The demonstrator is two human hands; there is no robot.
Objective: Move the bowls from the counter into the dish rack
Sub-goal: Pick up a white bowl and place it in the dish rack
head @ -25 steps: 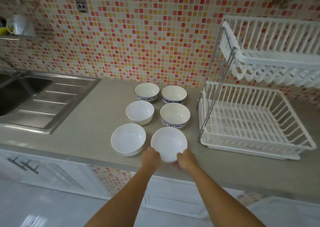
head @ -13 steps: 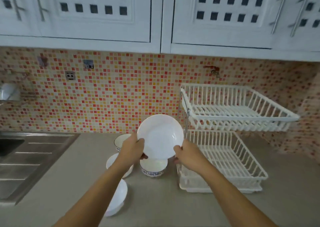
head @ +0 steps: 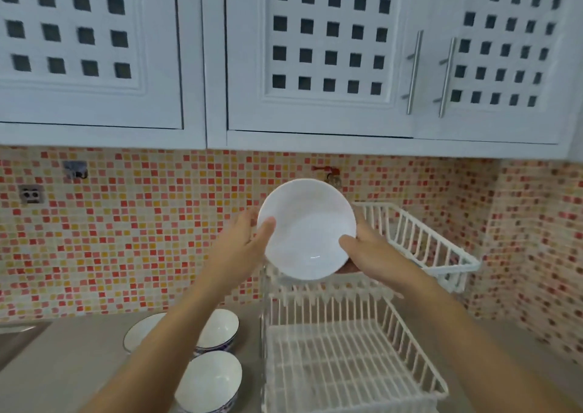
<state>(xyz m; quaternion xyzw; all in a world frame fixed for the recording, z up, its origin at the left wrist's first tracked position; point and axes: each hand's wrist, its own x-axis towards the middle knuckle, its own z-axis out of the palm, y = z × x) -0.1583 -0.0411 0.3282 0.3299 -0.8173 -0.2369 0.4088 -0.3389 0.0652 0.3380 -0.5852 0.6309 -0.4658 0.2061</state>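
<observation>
A plain white bowl (head: pixel 307 228) is held up in the air, tilted so its inside faces me, in front of the upper tier of the white two-tier dish rack (head: pixel 419 242). My left hand (head: pixel 243 242) grips its left rim and my right hand (head: pixel 366 248) grips its lower right rim. The rack's lower tier (head: pixel 347 359) holds nothing. On the grey counter left of the rack stand three bowls: a blue-rimmed bowl (head: pixel 220 329), another blue-patterned bowl (head: pixel 209 381) nearer me, and a bowl (head: pixel 142 330) partly hidden behind my left forearm.
White wall cabinets with square cut-outs (head: pixel 325 40) hang low above the rack, with metal handles (head: pixel 415 72). A mosaic tile wall (head: pixel 142 239) backs the counter (head: pixel 72 359). A wall socket (head: pixel 31 194) sits at the far left.
Both hands lifted the white bowl off the counter's front edge and carried it up and right, level with the rack's upper tier. My head tilted up and the view shifted right.
</observation>
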